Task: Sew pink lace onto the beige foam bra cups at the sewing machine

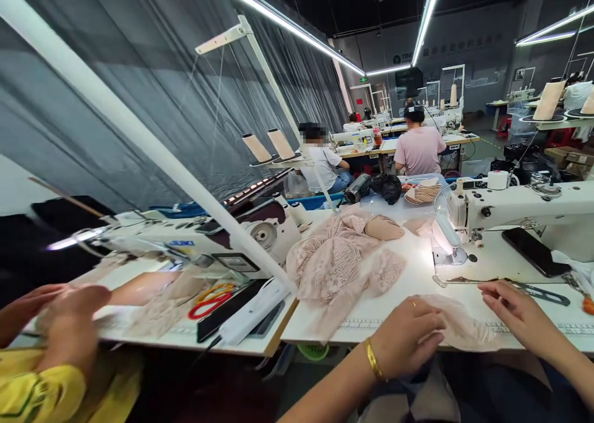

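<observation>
A piece of sheer beige fabric [468, 327] lies at the table's front edge, between my two hands. My left hand [408, 333], with a gold bracelet at the wrist, has its fingers curled together at the left end of this fabric. To the right of it, my right hand [515, 315] has thumb and fingers apart and holds nothing; it is just in front of the sewing machine [505, 209]. Thread snips [542, 293] lie behind its fingers. A heap of beige lace fabric [338, 262] rests left of the machine's lit needle area.
A black phone [533, 253] lies on the machine bed. At left, a co-worker's hands [74, 311] are on beige fabric by another sewing machine [185, 237]. Red-handled scissors [211, 302] and a slanting white pole [153, 145] stand between. Other people sit farther back.
</observation>
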Tool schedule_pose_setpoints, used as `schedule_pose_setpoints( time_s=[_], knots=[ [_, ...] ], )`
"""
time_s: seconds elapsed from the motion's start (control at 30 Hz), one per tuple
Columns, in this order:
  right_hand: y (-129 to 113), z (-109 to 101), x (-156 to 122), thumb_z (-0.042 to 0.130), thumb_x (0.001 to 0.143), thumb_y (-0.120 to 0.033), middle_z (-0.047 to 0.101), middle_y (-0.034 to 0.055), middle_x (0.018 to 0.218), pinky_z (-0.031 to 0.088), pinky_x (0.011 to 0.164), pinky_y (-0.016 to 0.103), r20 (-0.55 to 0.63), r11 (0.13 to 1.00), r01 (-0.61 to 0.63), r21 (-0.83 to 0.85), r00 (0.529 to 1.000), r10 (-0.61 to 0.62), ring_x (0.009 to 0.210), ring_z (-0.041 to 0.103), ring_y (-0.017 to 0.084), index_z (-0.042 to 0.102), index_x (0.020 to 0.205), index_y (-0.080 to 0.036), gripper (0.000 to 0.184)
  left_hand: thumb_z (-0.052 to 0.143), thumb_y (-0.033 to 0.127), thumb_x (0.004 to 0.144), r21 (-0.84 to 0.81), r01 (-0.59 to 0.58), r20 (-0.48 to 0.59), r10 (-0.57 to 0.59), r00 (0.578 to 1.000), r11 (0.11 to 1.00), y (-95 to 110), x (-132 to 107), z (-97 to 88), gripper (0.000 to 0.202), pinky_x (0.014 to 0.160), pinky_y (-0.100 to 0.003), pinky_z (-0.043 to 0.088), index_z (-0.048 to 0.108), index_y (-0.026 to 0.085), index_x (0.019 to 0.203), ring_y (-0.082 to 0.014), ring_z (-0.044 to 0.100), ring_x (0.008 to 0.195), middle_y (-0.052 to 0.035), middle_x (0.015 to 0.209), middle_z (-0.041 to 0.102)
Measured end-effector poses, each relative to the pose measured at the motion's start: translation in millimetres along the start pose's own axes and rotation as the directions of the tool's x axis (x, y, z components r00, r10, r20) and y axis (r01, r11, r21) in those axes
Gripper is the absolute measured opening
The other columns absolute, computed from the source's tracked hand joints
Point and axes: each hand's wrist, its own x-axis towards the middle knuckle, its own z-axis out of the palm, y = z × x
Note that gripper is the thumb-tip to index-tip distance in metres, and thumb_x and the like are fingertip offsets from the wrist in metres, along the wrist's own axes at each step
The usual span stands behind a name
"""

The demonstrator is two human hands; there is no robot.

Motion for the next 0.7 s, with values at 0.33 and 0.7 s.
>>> schedule_pose_setpoints(
  time_s=[0.33,0.7],
  knots=[
    [-47,37,8,0.057,0.098,-0.042,0.069,0.0074,0.109,0.049,0.095,0.045,0.125,0.994,0.067,0.081,0.989,-0.077,0.102,0.065,0.028,0.063,0.13,-0.027,0.036,0.071,0.021,0.083,-0.134,0.407,-0.018,-0.413,0.911,0.904,-38,21,11.4,0.034,0.105,-0.046,0.046,0.07,0.021,0.117,-0.0287,0.066,0.11,-0.0081,0.112,0.075],
    [-36,37,31,0.055,0.099,-0.055,0.066,0.0,0.083,0.046,0.073,0.033,0.0,0.975,-0.057,0.216,0.998,0.058,0.08,0.061,0.022,0.066,0.1,-0.026,0.031,0.047,0.043,0.102,-0.204,0.506,-0.047,-0.524,0.85,0.838,-49,39,8.0,0.035,0.065,-0.025,0.039,0.07,0.019,0.094,-0.0149,0.056,0.067,0.0013,0.071,0.064]
  ],
)
